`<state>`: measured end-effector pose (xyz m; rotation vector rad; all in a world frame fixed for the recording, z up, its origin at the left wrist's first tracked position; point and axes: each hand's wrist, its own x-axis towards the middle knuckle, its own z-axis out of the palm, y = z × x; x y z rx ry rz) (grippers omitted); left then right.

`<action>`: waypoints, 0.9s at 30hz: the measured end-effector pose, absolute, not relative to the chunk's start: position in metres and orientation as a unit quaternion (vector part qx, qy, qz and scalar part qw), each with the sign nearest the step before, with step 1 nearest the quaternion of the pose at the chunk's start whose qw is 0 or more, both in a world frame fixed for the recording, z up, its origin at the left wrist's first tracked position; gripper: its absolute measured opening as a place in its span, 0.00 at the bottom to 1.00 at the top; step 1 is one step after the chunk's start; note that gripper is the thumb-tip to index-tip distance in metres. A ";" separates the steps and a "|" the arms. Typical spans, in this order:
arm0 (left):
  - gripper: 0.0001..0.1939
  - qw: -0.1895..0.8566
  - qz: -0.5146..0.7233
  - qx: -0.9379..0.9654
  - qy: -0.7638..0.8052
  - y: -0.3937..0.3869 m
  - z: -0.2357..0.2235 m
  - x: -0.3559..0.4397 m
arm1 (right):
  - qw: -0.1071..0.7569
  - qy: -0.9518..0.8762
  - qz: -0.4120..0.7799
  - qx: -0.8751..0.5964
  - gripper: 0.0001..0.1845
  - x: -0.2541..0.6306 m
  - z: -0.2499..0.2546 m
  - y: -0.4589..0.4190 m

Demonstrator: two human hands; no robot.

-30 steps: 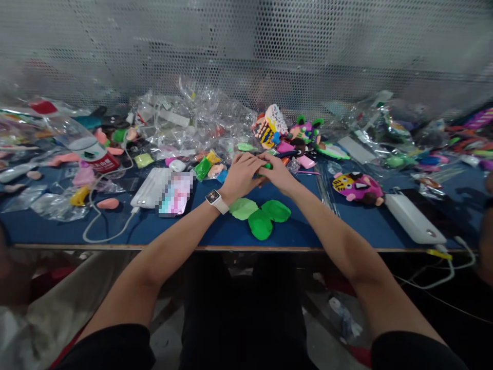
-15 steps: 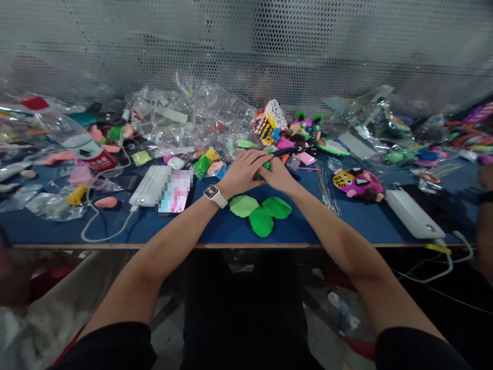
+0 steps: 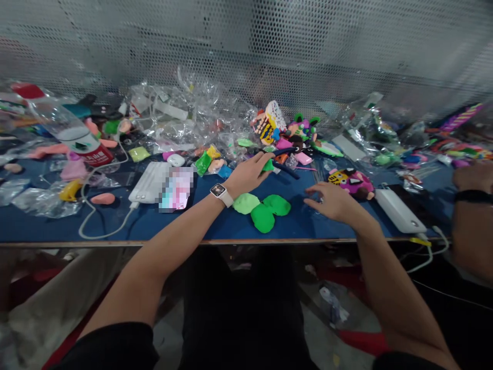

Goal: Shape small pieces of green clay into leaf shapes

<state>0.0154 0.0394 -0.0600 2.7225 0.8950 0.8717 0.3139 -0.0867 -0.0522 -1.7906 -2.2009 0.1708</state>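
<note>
My left hand (image 3: 249, 173), with a watch on its wrist, has its fingers curled over a lump of green modelling clay (image 3: 268, 165) just above the table; part of the lump is hidden under the fingers. My right hand (image 3: 333, 202) is apart from it on the right, fingers spread and bent, holding nothing. Between and in front of my hands lie three flat clay rounds: a light green round (image 3: 245, 203), a green round (image 3: 263, 219) at the front and a second green round (image 3: 279, 204), their edges meeting. Behind the lump is a dark blue strip (image 3: 288, 170).
A pink and yellow clay figure (image 3: 354, 183) and a white power bank (image 3: 400, 210) lie to the right. On the left are a phone (image 3: 179, 190), another power bank (image 3: 148, 182) and a bottle (image 3: 82, 141). Plastic bags (image 3: 208, 113) line the back. A co-worker's hand (image 3: 475, 177) is far right.
My right hand has left the clay and moved right and toward me, its fingers opening. My left hand stays over the green clay. A co-worker's hand has come into view at the right.
</note>
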 end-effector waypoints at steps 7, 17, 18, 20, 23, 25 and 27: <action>0.18 0.054 0.289 0.906 0.304 0.037 -0.062 0.018 | 0.085 -0.760 -0.020 -0.644 0.36 0.341 -0.067 -0.107; 0.10 0.121 0.334 0.877 0.323 0.047 -0.062 0.016 | 0.142 -0.740 0.039 -0.656 0.37 0.334 -0.059 -0.097; 0.11 0.152 0.341 0.869 0.325 0.047 -0.061 0.016 | 0.161 -0.740 0.054 -0.651 0.35 0.332 -0.057 -0.096; 0.14 0.226 0.354 0.846 0.329 0.046 -0.058 0.015 | 0.186 -0.738 0.096 -0.642 0.28 0.326 -0.051 -0.096; 0.20 0.302 0.377 0.806 0.342 0.044 -0.053 0.013 | 0.209 -0.735 0.146 -0.629 0.21 0.315 -0.040 -0.092; 0.23 0.313 0.395 0.791 0.347 0.044 -0.052 0.011 | 0.238 -0.735 0.158 -0.615 0.19 0.307 -0.031 -0.085; 0.27 0.299 0.424 0.784 0.343 0.045 -0.052 0.011 | 0.287 -0.731 0.169 -0.596 0.18 0.297 -0.022 -0.072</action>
